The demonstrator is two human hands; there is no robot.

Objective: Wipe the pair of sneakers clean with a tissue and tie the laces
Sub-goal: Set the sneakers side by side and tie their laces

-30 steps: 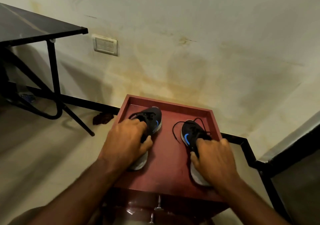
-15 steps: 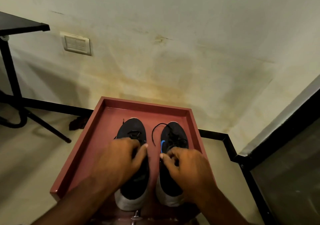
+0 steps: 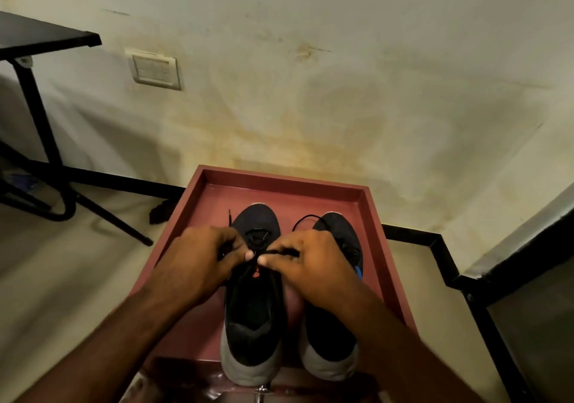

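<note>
Shallow red rimmed wooden tray (image 3: 369, 216), lower centre of frame, contains two black sneakers with grey heels, side by side, toes toward the wall: left sneaker (image 3: 253, 315), right sneaker (image 3: 334, 337). Left hand (image 3: 198, 263) and right hand (image 3: 313, 263) each pinch a black lace (image 3: 279, 252) over the left sneaker.
</note>
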